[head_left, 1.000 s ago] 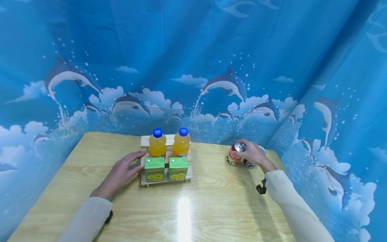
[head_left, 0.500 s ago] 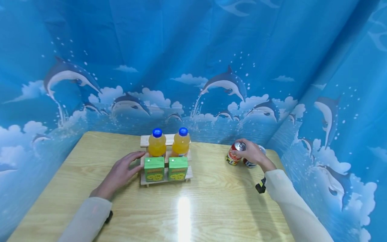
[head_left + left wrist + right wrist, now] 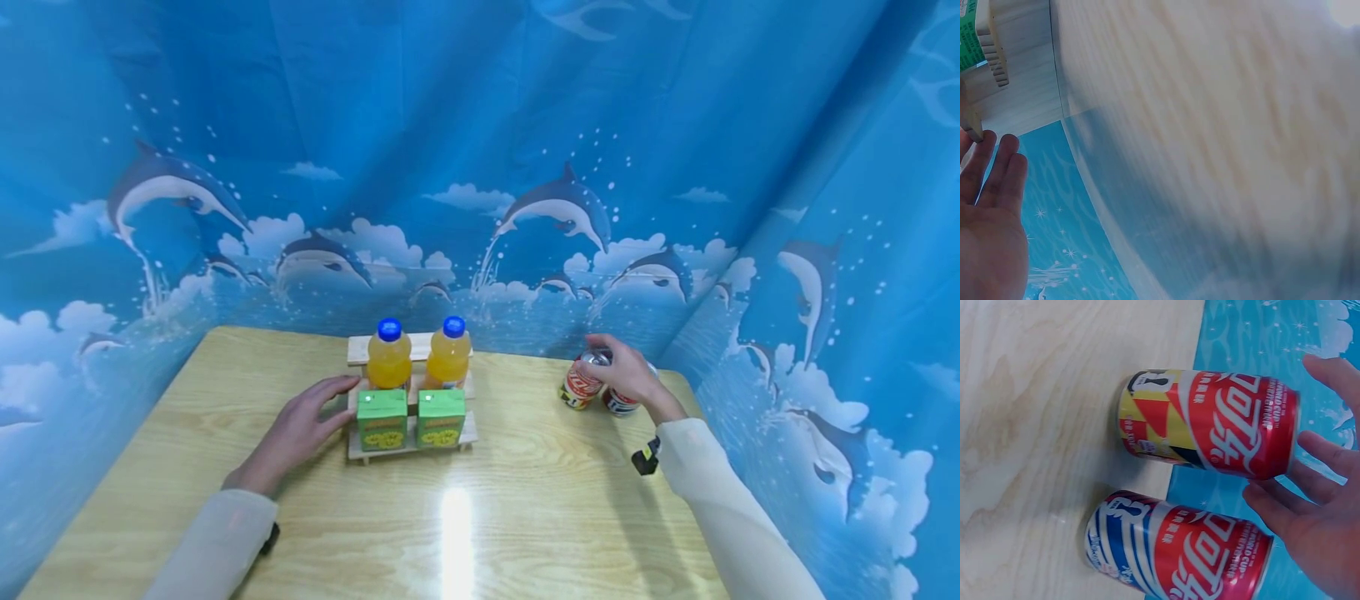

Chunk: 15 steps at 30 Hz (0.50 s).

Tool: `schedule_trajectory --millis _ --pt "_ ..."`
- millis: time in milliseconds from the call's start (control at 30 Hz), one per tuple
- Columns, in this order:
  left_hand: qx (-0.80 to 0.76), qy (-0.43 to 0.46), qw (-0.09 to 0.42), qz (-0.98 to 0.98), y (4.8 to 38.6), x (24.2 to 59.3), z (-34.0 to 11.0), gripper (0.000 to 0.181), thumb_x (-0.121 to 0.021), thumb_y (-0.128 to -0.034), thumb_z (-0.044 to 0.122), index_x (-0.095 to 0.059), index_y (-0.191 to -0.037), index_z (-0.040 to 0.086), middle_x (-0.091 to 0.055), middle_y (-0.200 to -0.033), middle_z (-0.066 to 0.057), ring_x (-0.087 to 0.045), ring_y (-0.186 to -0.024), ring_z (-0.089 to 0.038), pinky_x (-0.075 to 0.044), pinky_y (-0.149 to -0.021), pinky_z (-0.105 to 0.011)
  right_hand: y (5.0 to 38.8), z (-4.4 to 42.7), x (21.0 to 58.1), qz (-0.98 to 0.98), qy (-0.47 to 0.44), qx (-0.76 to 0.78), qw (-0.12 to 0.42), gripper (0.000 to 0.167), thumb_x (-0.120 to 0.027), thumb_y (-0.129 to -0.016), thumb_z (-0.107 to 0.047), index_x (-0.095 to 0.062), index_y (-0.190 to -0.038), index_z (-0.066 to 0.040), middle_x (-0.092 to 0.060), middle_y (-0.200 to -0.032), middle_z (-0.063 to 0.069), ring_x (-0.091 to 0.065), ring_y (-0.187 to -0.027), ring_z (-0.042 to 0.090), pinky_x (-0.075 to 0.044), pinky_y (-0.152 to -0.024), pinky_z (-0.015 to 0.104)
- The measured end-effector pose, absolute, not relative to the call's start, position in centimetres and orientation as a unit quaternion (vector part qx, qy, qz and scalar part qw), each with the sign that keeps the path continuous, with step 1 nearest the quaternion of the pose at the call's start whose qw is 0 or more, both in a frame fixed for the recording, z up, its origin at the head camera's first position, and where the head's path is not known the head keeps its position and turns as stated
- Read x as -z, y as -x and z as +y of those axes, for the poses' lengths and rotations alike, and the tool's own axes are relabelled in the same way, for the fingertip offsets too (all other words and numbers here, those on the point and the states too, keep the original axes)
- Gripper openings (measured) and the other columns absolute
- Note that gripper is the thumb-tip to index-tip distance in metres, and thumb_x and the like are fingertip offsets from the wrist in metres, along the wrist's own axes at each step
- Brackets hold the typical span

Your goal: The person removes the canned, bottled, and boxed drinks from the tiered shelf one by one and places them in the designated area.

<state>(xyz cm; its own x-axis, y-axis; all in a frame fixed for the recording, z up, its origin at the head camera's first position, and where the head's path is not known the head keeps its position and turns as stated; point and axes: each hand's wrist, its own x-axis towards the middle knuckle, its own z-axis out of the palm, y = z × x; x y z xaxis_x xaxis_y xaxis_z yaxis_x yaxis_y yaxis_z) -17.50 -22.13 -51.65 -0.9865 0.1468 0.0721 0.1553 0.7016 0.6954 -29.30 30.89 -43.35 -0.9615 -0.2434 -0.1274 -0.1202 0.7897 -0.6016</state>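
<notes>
My right hand [image 3: 628,371] is over a red soda can [image 3: 581,388] with a yellow patterned base. In the right wrist view its fingers [image 3: 1322,450] spread loosely round the can's top end, one digit apart from it. Close beside stands a second red soda can [image 3: 1179,550] with blue and white stripes, partly hidden by the hand in the head view. My left hand [image 3: 296,433] rests with extended fingers at the left side of a small stepped wooden rack [image 3: 412,450]. On the rack stand two green juice boxes [image 3: 382,421] in front and two orange juice bottles [image 3: 389,362] behind.
A wooden table [image 3: 525,500] carries everything, with a bright light reflection near its front. Behind it and along the right hangs a blue curtain [image 3: 450,167] printed with dolphins. Both cans stand near the table's back right corner.
My right hand has loosened round the yellow-based can, its fingers lifting and spreading near the top so more of the label shows. The left hand and the rack stay put.
</notes>
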Motion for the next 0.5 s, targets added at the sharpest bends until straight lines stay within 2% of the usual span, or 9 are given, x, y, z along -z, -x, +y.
schedule_trajectory --millis 300,500 --pt "0.379 0.079 -0.002 -0.922 17.5 51.5 -22.2 0.061 -0.074 -0.1060 0.019 -0.051 -0.162 0.015 -0.049 -0.168 -0.017 -0.045 -0.155 -0.046 -0.040 -0.125 -0.071 29.4 30.0 42.4 0.936 0.100 0.329 0.070 0.086 -0.070 -0.103 -0.059 -0.038 -0.169 -0.012 -0.042 -0.173 0.018 -0.041 -0.157 0.047 -0.042 -0.123 0.072" --pt "0.379 0.081 -0.003 -0.922 17.5 51.5 -22.2 0.060 -0.073 -0.1061 0.018 -0.051 -0.162 0.016 -0.049 -0.168 -0.017 -0.045 -0.155 -0.046 -0.040 -0.125 -0.071 29.5 28.9 41.9 0.928 0.097 0.357 0.050 0.084 -0.071 -0.103 -0.057 -0.038 -0.169 -0.015 -0.044 -0.171 0.015 -0.040 -0.158 0.044 -0.038 -0.129 0.068"
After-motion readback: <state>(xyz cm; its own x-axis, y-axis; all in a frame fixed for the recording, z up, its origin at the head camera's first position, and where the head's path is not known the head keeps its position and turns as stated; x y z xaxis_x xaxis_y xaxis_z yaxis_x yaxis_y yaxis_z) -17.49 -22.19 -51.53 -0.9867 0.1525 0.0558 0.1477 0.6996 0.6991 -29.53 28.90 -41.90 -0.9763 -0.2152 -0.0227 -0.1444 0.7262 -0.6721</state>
